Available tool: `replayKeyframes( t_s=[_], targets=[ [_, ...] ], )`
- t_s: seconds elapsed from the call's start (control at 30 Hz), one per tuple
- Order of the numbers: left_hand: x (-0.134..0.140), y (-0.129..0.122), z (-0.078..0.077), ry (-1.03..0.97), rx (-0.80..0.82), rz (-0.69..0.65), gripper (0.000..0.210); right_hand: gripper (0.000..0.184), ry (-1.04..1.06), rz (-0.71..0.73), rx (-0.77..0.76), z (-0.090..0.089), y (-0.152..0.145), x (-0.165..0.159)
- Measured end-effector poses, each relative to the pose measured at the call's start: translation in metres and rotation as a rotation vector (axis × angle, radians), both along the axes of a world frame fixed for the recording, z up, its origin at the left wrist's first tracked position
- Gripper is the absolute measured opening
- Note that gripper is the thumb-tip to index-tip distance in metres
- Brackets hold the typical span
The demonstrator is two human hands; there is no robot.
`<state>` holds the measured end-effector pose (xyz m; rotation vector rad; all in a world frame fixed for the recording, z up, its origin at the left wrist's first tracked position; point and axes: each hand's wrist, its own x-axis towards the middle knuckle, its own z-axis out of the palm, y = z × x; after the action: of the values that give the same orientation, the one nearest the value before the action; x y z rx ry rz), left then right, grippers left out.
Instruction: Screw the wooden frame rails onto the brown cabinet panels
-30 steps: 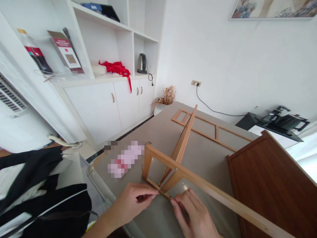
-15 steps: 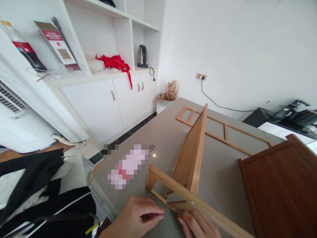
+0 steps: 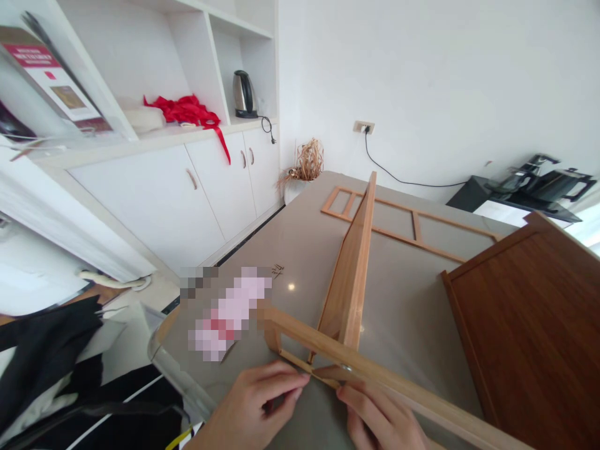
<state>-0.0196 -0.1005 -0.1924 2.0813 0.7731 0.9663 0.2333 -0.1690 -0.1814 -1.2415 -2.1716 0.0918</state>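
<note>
Had the wooden frame (image 3: 304, 334) standing on the near part of a shiny grey table (image 3: 398, 281), left of a dark brown panel (image 3: 529, 337). Held left hand (image 3: 262, 400) at the lower rail (image 3: 291, 360), with fingertips (image 3: 299, 379) almost together; rested right hand (image 3: 379, 412), narrowly curled, against the frame. Could not tell of anything pinched. Saw behind a white cabinet (image 3: 154, 194) with red ribbon (image 3: 185, 111) and kettle (image 3: 242, 94).

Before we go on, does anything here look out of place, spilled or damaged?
I see no spill or obvious damage around the wooden frame. What looks untidy is the red ribbon, a tangled heap with one end hanging over the shelf edge, and the kettle's plug, dangling unplugged.
</note>
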Motion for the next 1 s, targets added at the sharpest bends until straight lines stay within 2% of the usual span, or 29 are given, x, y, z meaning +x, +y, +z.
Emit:
replayKeyframes(
  t_s=[0.3, 0.53, 0.77, 1.0],
  targets=[
    [-0.007, 0.002, 0.004, 0.065, 0.058, -0.082, 0.023, 0.021, -0.003, 0.02, -0.045, 0.01, -0.004, -0.007],
    [-0.005, 0.006, 0.009, 0.187, 0.079, -0.081, 0.02, 0.026, -0.018, 0.027, -0.015, 0.022, -0.001, -0.011],
    [-0.007, 0.006, 0.006, 0.238, 0.155, -0.073, 0.02, 0.023, 0.001, 0.041, -0.061, 0.014, -0.003, -0.01],
    [-0.003, 0.006, 0.001, 0.248, 0.259, -0.013, 0.019, 0.031, -0.013, -0.102, -0.136, 0.002, -0.002, -0.01]
  ],
)
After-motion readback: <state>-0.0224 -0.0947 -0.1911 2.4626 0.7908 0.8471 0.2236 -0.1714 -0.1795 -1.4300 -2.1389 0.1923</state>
